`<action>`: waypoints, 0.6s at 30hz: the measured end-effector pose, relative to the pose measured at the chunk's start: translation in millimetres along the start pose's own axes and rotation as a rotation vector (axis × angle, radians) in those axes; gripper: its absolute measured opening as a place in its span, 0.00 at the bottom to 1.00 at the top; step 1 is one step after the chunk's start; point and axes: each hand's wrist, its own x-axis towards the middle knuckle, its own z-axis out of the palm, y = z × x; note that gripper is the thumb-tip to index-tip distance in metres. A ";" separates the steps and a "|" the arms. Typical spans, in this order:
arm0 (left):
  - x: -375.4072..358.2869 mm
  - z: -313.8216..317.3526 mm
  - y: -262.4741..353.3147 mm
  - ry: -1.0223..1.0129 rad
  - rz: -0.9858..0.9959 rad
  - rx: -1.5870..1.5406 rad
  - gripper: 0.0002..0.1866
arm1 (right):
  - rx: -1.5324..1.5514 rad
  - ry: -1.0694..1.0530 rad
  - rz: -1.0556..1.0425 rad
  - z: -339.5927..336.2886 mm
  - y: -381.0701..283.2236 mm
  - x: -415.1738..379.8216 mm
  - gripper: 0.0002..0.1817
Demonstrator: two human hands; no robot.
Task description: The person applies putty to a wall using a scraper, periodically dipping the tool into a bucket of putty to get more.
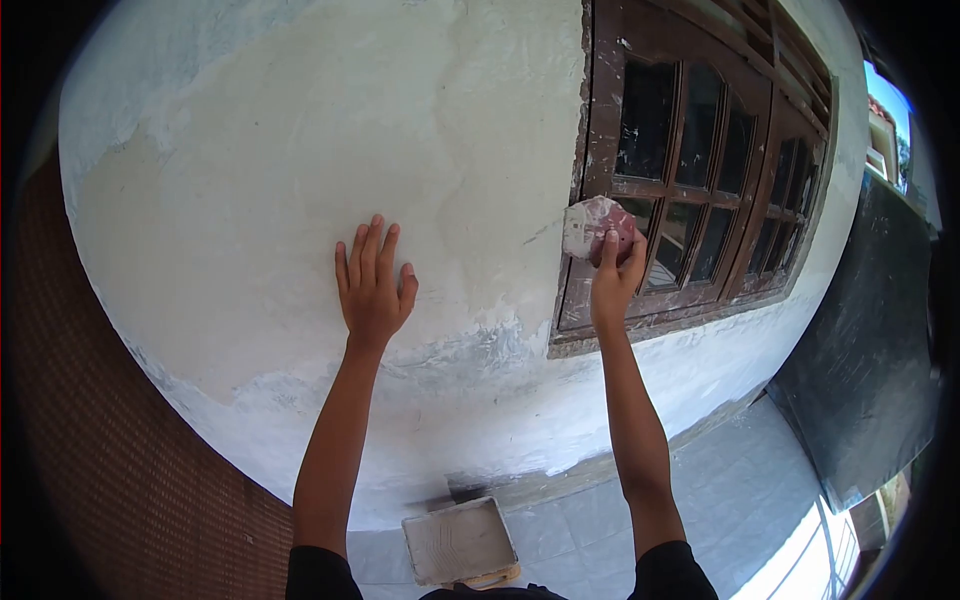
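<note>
My left hand (373,290) lies flat against the plastered wall (250,170), fingers spread, holding nothing. Between the thumb and fingers of my right hand (617,272) is a reddish sanding disc (592,222) with small dark holes, its left part coated in white dust. The disc overlaps the left side of the brown window frame (602,120) in this view. The wall is cream above, with rough whitish patches lower down and around the edges.
A paint tray (460,540) smeared with whitish material sits at the wall's foot, on a grey sheet (590,530). Woven brown matting (130,420) borders the left side. A dark panel (850,340) leans at the right, beyond the glazed window.
</note>
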 end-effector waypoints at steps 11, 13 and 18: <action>0.0 -0.5 0.4 -0.013 -0.008 0.003 0.28 | 0.122 0.230 0.122 -2.3 -5.7 14.4 0.15; 0.0 0.0 0.2 -0.013 -0.012 0.006 0.28 | 0.237 0.193 0.130 -14.5 -1.8 19.8 0.15; -0.2 1.0 0.0 0.000 -0.005 0.008 0.28 | -0.107 -0.432 -0.219 -21.0 -2.8 7.9 0.13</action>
